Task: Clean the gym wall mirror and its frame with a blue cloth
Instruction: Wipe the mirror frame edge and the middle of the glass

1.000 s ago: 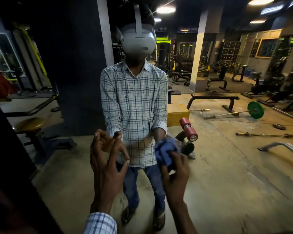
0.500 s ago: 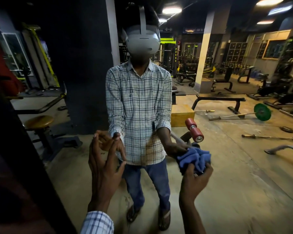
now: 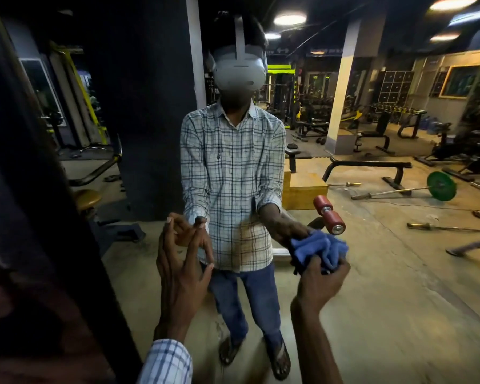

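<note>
Checked sleeve [image 3: 166,361] at 6 o'clock, on the left forearm. Left hand [image 3: 182,275] is up, just left of centre: fingers spread and mostly straight, holding nothing, fingertips meeting their own reflection on the wall mirror [image 3: 385,273].

Right hand [image 3: 320,281] at 4 o'clock of centre: fingers curled, gripping the bunched blue cloth [image 3: 320,249]. The cloth is against the glass and meets its reflection there.

Dark strip [image 3: 53,217] runs diagonally from 9 to 7 o'clock. Can't tell if it's the mirror frame.

In the reflection:
- Person in a checked shirt [image 3: 233,176] dead centre.
- Red foam rollers [image 3: 329,214] just above the cloth.
- Wooden box [image 3: 305,189] behind the rollers.
- Flat bench [image 3: 366,164] at 2 o'clock.
- Green weight plate [image 3: 441,186] on a barbell on the floor at 3 o'clock.
- Pale pillar [image 3: 341,87] at 1 o'clock, with racks and machines behind it, too dim to identify.
</note>
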{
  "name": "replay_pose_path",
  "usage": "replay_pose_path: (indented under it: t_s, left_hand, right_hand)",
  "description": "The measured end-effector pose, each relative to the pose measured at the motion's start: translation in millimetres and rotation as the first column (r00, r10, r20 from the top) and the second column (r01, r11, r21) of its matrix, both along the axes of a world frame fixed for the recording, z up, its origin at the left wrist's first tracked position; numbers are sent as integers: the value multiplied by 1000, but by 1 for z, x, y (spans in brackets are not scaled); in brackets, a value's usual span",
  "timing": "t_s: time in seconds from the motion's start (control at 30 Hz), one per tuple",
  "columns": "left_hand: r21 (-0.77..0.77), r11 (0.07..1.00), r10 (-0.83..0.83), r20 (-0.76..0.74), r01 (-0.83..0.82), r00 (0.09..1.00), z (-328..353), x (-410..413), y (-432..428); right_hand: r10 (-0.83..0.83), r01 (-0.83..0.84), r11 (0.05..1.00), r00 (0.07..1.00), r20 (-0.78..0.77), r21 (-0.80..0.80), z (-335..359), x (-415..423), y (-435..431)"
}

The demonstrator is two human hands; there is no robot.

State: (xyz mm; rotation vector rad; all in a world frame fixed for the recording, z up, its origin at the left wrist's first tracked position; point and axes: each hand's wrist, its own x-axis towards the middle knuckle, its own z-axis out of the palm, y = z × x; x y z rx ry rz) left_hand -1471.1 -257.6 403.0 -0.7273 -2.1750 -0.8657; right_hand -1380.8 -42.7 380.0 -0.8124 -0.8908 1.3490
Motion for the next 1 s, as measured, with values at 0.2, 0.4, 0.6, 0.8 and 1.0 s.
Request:
replay_pose_path:
  t_s: [0.2, 0.4, 0.6, 0.8, 1.0]
  left_hand:
    - [-10, 1000, -11, -5, 11, 1000, 4, -5, -11]
    - [-3, 1000, -2, -6, 2, 1000, 3, -10, -13]
    - [-12, 1000, 17, -29, -18, 999, 6, -12, -17]
    - [-3, 999, 37, 11, -37, 999, 1, -11, -15]
    - [-1, 999, 40, -31, -40, 999, 2, -10, -13]
  right_hand:
    - [-45, 64, 957, 996, -75, 283, 79, -7, -5]
    - [36, -330, 467, 934, 355, 820, 90, -34, -70]
    - [-37, 26, 799, 999, 5, 601, 95, -18, -28]
    - [69, -362, 418, 927, 369, 833, 59, -41, -83]
    - [-57, -19, 802, 992, 108, 598, 33, 2, -4]
